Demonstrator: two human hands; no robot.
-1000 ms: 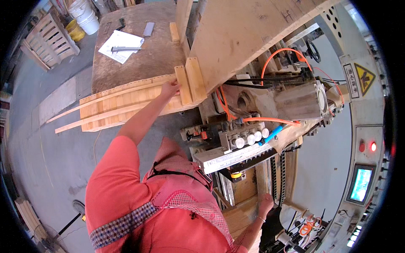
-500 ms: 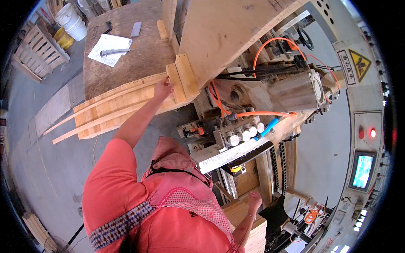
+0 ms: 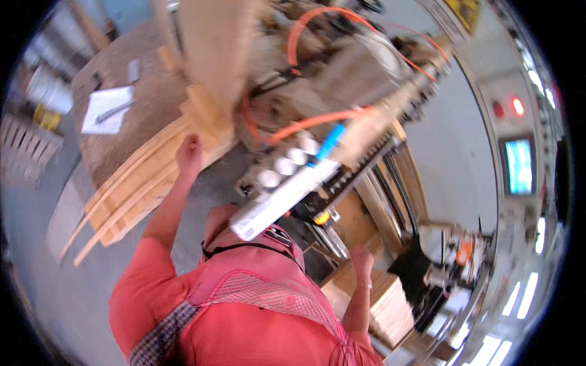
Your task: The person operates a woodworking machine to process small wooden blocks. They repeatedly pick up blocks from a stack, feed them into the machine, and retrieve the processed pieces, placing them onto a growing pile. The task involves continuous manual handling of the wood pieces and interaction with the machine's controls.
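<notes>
My left hand [image 3: 190,152] is raised in front of the wooden panel [image 3: 149,186] on the left, its fingers curled in and blurred, with nothing visible in them. Long thin wooden strips [image 3: 125,216] lie along that panel, and short wooden blocks [image 3: 204,113] stand at its far end, just beyond the hand. My right hand [image 3: 362,260] is closed in a loose fist, with nothing seen in it. It hangs over the near side of the machine, close to a stack of light wooden boards [image 3: 395,308]. Whether it touches the stack I cannot tell.
The machine's white cylinder [image 3: 378,58], orange hoses [image 3: 314,125] and a pale bar [image 3: 284,201] fill the middle. A control panel with a lit screen [image 3: 519,166] stands right. On the brown table [image 3: 152,70], paper [image 3: 104,119] lies under a caliper [image 3: 114,111].
My left hand has drawn back from the wooden blocks. My right hand stays low by the board stack. The whole view has turned, shifting the machine and table leftward, and is now blurred.
</notes>
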